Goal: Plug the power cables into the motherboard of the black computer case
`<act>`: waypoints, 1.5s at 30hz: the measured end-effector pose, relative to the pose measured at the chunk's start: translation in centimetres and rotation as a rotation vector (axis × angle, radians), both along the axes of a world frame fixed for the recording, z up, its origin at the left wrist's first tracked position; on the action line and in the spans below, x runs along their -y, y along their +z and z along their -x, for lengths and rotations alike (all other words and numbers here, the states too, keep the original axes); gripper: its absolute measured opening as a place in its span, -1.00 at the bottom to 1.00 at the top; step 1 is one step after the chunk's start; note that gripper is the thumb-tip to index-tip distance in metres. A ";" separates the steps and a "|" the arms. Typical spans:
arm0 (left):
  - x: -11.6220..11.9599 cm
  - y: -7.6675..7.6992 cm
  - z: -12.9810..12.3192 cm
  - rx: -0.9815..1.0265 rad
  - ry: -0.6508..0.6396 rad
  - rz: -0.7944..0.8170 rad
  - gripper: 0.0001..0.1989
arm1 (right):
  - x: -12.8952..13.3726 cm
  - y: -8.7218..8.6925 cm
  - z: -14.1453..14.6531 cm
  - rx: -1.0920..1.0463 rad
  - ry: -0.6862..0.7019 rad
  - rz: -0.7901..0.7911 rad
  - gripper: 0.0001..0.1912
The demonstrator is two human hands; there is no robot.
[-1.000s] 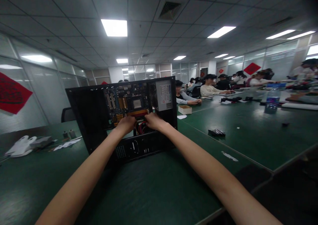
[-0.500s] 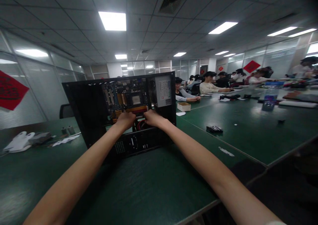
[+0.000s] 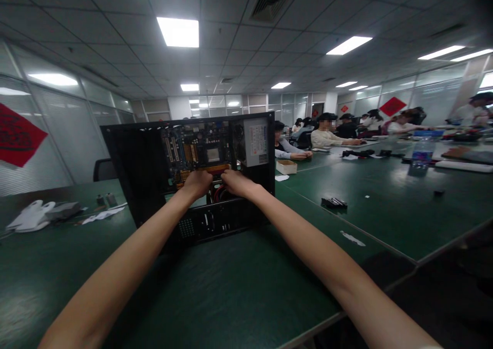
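A black computer case [image 3: 133, 169] stands open on the green table, its inside facing me. The motherboard [image 3: 196, 143] is mounted in it, with a silver power supply [image 3: 256, 142] at the upper right. My left hand [image 3: 197, 183] reaches in with curled fingers at the lower edge of the board, beside the orange and red slots [image 3: 219, 168]. Close to its right, my right hand [image 3: 236, 182] has its fingers pinched at the same slots. Whatever the fingertips grip is hidden. Dark and red cables [image 3: 220, 193] hang below, between the hands.
Right of the case are a small open box [image 3: 287, 167], a black part [image 3: 334, 203] and a paper scrap [image 3: 352, 238]. A white plastic bag [image 3: 29, 216] lies at the left. A bottle [image 3: 422, 153] stands farther right. Other people sit along the tables behind.
My right hand has shifted slightly left, nearer my left hand, and more of the cables shows beneath it. The left hand stays at the board. The whole view has moved a little.
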State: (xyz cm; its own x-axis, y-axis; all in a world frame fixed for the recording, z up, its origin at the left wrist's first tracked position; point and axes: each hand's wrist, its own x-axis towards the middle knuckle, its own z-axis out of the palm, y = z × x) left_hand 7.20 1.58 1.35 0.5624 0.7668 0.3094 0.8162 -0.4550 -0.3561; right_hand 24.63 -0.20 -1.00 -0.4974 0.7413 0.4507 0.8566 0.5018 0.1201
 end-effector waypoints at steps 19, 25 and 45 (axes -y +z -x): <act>0.3 -0.6 0.5 0.034 0.118 0.002 -0.66 | -3.8 -0.5 1.0 0.095 0.177 -0.106 -0.77; 0.1 -1.0 0.9 0.139 0.070 0.058 -0.68 | -4.2 -0.7 1.1 0.085 0.159 -0.093 -0.75; -0.7 -1.4 1.1 0.219 -0.017 0.085 -0.70 | -2.2 -0.5 0.1 -0.056 0.051 -0.006 -0.78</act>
